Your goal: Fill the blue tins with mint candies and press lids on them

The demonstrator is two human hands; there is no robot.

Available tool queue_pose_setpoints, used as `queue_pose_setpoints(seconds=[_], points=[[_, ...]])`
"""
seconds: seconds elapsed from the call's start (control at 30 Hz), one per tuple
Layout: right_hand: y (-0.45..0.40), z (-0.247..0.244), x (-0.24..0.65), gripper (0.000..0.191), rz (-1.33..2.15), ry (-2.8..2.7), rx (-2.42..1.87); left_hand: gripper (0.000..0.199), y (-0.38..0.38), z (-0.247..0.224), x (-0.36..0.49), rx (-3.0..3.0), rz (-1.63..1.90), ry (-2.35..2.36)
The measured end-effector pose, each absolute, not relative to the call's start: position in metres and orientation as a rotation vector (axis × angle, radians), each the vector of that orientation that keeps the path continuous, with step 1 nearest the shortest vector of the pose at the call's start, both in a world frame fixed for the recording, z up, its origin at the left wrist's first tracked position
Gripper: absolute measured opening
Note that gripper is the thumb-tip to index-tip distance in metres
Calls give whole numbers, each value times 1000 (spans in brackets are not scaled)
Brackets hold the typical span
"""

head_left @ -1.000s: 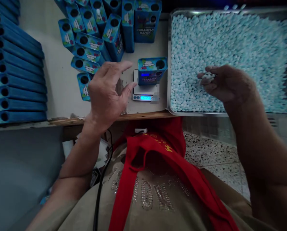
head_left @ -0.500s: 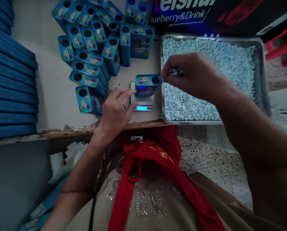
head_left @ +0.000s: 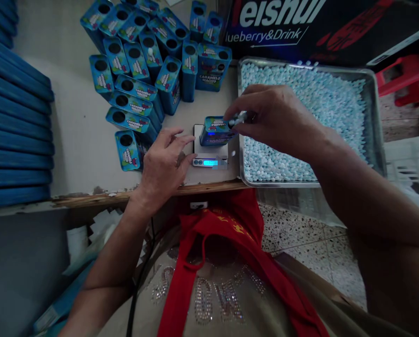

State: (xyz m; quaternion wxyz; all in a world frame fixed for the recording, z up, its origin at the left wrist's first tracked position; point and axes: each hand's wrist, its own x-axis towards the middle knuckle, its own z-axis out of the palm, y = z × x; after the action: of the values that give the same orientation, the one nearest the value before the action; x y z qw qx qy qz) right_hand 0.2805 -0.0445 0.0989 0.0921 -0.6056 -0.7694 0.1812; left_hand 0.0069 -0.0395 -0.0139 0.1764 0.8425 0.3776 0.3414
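Note:
A blue printed tin (head_left: 214, 132) stands upright on a small digital scale (head_left: 211, 152) with a lit display. Over the right end of the tin's top is my right hand (head_left: 272, 112), its bent fingers holding several pale blue candies (head_left: 238, 120) and hiding the tin's hole. One white candy (head_left: 233, 153) shows beside the scale, below that hand. My left hand (head_left: 165, 164) is at the scale's left edge, thumb and fingers apart, with nothing in it. To the right, a metal tray (head_left: 242, 171) is filled with pale blue candies.
Many blue tins (head_left: 128, 150) with round holes stand behind and left of the scale. Stacked blue containers (head_left: 18, 140) line the far left. A black printed box (head_left: 275, 28) sits behind the tray, and a red plastic object (head_left: 404, 77) is at the right.
My right hand has moved left and down, from beside the tin to over its top. A loose candy now shows beside the scale. The whole view has shifted slightly.

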Motion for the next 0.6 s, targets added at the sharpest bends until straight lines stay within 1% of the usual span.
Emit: queue_pose_setpoints(seconds=[0.17, 0.3, 0.43, 0.53, 0.6], points=[[-43, 100, 283, 15, 539, -2231, -1794, 28, -32, -13, 5, 2377, 969, 1094], [-51, 103, 292, 12, 425, -2006, -1836, 28, -29, -14, 7, 2369, 940, 1089], [-72, 90, 317, 11, 358, -1855, -1999, 18, -28, -7, 22, 2387, 965, 1138], [-89, 72, 344, 24, 301, -1964, -2214, 13, -23, 8, 43, 2443, 989, 1143], [-97, 57, 363, 42, 265, -2070, -2340, 18, -17, 21, 59, 2468, 951, 1175]])
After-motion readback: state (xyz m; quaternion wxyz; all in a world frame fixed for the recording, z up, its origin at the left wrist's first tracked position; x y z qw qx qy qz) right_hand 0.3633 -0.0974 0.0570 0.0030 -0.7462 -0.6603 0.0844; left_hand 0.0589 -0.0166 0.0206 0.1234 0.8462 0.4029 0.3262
